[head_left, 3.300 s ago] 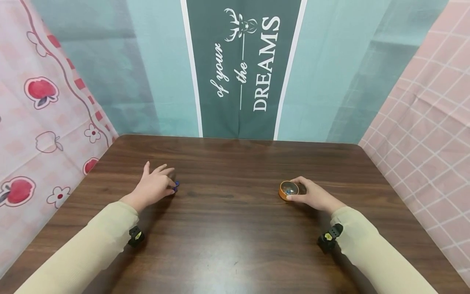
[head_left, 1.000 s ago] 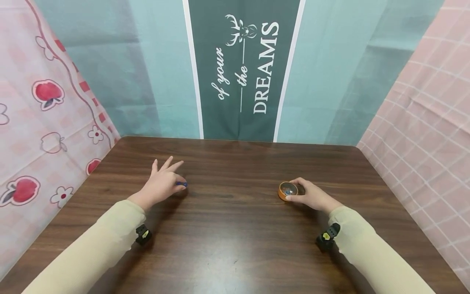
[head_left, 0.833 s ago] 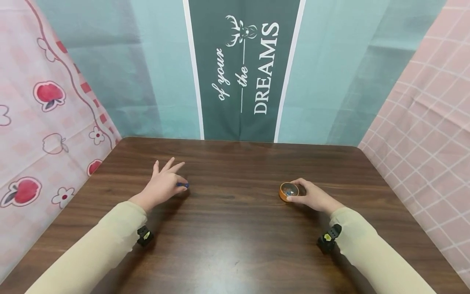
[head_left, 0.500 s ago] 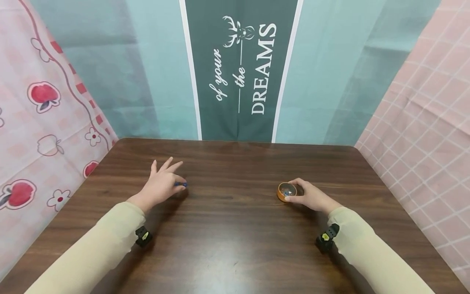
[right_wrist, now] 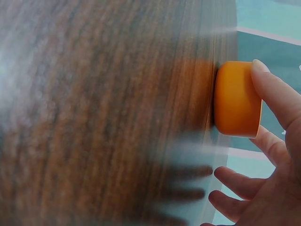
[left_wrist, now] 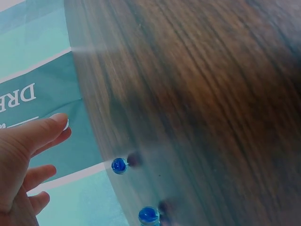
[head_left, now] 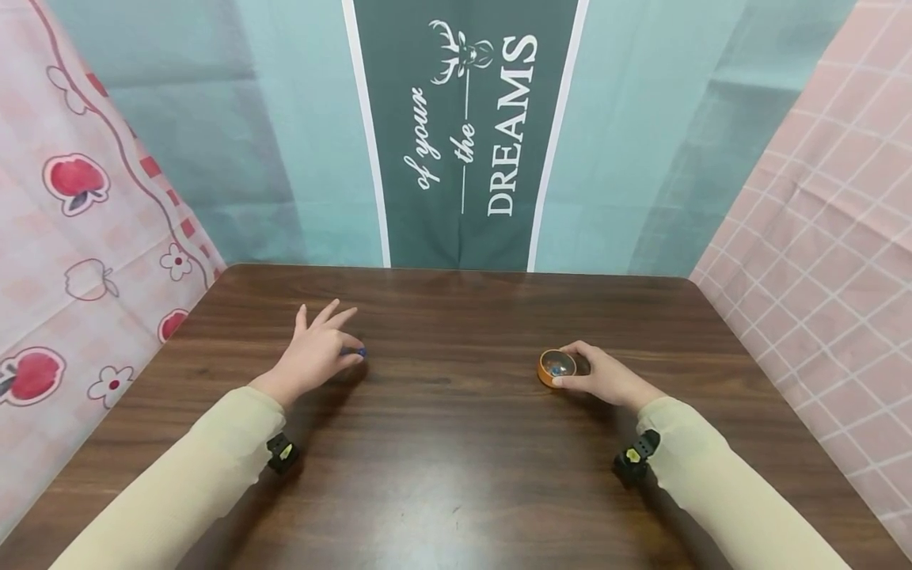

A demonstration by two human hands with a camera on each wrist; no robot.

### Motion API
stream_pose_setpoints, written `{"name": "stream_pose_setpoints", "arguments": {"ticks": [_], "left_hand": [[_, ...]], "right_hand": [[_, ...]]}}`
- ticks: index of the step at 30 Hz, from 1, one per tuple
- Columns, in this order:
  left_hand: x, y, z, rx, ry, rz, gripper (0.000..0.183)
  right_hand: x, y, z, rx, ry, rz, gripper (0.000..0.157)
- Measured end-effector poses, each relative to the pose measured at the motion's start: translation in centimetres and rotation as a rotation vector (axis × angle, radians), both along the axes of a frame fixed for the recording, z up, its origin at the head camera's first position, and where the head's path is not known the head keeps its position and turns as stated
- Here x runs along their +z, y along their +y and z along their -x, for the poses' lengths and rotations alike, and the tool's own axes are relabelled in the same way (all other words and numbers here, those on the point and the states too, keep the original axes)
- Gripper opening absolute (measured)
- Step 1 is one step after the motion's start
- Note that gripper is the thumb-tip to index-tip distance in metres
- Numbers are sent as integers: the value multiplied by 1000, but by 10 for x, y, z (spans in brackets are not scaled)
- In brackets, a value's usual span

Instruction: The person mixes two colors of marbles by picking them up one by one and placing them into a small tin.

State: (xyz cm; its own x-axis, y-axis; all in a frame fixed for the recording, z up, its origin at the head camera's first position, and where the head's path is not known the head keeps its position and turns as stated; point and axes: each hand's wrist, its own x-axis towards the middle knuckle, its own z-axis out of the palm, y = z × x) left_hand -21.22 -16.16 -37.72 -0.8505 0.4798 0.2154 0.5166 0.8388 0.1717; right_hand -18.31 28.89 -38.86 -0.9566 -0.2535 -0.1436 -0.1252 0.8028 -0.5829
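In the left wrist view, blue glass marbles point(left_wrist: 119, 165) sit on the tabletop beside the left hand point(left_wrist: 19, 165). The thumb and forefinger tips meet just above table height; nothing shows between them, and the other fingers are spread. From the head view, that left hand point(head_left: 313, 356) hovers right over the marbles point(head_left: 362, 352), partly hiding them. At the right, the right hand point(head_left: 606, 378) grips a small orange bowl point(head_left: 545, 378) by its sides, thumb on the near side. Something blue shows inside the bowl. The right wrist view has the bowl's smooth orange wall point(right_wrist: 237, 99) standing on the table.
A dark wood-grain table point(head_left: 442, 443) spans the front. Behind it hangs a teal cloth point(head_left: 456, 142) with white lettering. An apple-print cloth point(head_left: 85, 237) closes the left side and a pink checked cloth point(head_left: 819, 206) the right.
Over the longer span the left hand has moved slightly right, its thumb and forefinger drawing together, and the blue marbles appear farther right too. The right hand and bowl stay nearly in place.
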Motion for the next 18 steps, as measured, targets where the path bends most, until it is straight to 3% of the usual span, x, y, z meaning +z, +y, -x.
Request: {"name": "stream_pose_setpoints", "arguments": {"ticks": [18], "left_hand": [[2, 5, 2, -4, 45, 21, 15]], "right_hand": [[-2, 2, 0, -12, -7, 9, 63]]}}
